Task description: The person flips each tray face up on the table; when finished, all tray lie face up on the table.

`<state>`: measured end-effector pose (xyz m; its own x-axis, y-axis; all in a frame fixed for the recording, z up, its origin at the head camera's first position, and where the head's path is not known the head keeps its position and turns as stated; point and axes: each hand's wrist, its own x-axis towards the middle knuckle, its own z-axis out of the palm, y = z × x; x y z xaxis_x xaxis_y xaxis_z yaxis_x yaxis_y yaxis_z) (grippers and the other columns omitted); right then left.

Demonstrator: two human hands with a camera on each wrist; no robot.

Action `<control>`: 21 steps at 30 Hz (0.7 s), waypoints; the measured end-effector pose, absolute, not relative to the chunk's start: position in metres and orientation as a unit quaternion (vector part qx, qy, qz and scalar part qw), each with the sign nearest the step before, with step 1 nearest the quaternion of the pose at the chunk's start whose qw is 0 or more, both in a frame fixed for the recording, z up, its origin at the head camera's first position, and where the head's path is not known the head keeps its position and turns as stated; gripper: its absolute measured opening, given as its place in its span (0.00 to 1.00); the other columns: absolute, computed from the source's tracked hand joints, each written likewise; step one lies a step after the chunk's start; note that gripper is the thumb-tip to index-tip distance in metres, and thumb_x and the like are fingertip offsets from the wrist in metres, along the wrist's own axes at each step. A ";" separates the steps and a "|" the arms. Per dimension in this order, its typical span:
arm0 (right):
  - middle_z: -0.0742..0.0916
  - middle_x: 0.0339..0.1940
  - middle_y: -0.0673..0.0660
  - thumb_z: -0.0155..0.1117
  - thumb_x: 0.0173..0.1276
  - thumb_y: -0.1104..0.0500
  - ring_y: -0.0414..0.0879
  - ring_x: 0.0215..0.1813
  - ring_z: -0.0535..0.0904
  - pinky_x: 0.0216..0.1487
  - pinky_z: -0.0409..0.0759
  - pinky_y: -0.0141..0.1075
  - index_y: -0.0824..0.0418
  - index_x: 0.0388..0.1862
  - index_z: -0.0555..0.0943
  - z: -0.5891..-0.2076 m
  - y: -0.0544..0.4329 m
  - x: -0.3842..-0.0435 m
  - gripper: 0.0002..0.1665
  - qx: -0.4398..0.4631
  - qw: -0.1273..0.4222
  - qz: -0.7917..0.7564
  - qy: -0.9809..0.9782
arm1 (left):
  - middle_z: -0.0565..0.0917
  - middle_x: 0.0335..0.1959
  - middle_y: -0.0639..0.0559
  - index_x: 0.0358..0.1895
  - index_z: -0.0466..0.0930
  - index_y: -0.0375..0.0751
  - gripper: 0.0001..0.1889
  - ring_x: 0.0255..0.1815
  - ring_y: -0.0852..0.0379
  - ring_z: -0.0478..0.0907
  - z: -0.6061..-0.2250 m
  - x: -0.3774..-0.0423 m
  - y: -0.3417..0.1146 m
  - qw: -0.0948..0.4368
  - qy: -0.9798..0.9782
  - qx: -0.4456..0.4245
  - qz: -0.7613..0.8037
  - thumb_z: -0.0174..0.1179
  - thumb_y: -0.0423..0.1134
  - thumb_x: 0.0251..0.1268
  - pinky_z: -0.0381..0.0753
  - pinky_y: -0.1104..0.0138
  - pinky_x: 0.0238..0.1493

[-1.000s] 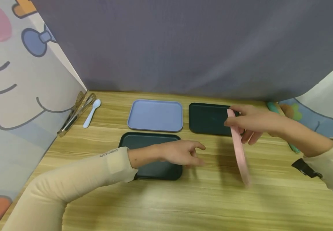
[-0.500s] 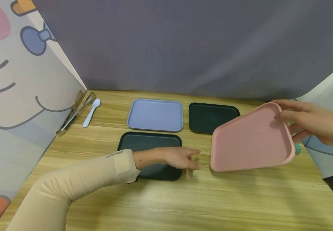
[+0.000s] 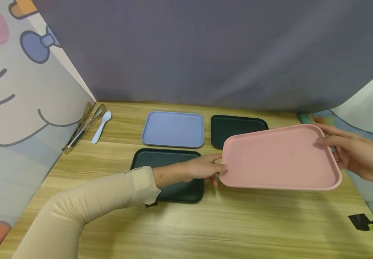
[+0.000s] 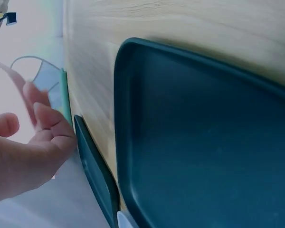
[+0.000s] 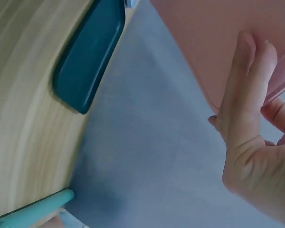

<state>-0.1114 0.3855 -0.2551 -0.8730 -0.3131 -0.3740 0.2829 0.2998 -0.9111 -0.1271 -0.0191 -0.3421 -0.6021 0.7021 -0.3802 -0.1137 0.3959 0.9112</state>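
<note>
A pink rectangular tray (image 3: 280,158) is held up over the right half of the table, its inner face tilted toward the head camera. My right hand (image 3: 354,147) grips its right end, thumb on the inner face and fingers behind; the right wrist view shows those fingers (image 5: 249,80) along the underside. At the left end, my left hand (image 3: 204,168) pinches the edge, thumb over the rim and fingers partly hidden behind it. Beneath the left forearm lies a dark green tray (image 3: 180,194). A second dark tray (image 3: 235,126) lies at the back, partly covered by the pink one.
A blue tray (image 3: 173,129) lies at the back middle of the wooden table (image 3: 186,230). Far left are a light blue spoon (image 3: 101,126) and metal whisk-like utensils (image 3: 86,126). A teal cylinder (image 5: 35,209) lies at the right end. A grey curtain (image 3: 205,54) hangs behind.
The right hand has swung the pink tray from edge-on to face-up and carried it right, then slightly back left. The left hand, earlier apart from it, has met its left edge.
</note>
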 end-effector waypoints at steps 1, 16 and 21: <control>0.90 0.48 0.48 0.37 0.84 0.64 0.53 0.36 0.89 0.34 0.87 0.45 0.40 0.83 0.33 -0.258 0.386 -0.111 0.41 -0.013 0.249 -0.611 0.751 | 0.86 0.38 0.53 0.80 0.54 0.54 0.32 0.28 0.57 0.82 -0.342 -0.128 -0.020 0.395 0.732 0.195 0.520 0.53 0.44 0.78 0.71 0.67 0.31; 0.91 0.37 0.50 0.46 0.82 0.62 0.50 0.36 0.90 0.31 0.85 0.42 0.37 0.66 0.64 -0.284 0.385 -0.095 0.23 0.026 0.152 -0.580 0.800 | 0.84 0.26 0.53 0.82 0.40 0.66 0.48 0.24 0.58 0.78 -0.349 -0.129 -0.032 0.369 0.689 0.173 0.599 0.64 0.40 0.70 0.72 0.67 0.32; 0.90 0.42 0.45 0.46 0.83 0.60 0.51 0.40 0.89 0.37 0.86 0.45 0.31 0.76 0.53 -0.291 0.391 -0.093 0.33 0.033 0.206 -0.510 0.835 | 0.85 0.30 0.42 0.81 0.38 0.68 0.47 0.25 0.57 0.77 -0.351 -0.128 -0.036 0.378 0.702 0.194 0.572 0.63 0.43 0.71 0.72 0.66 0.34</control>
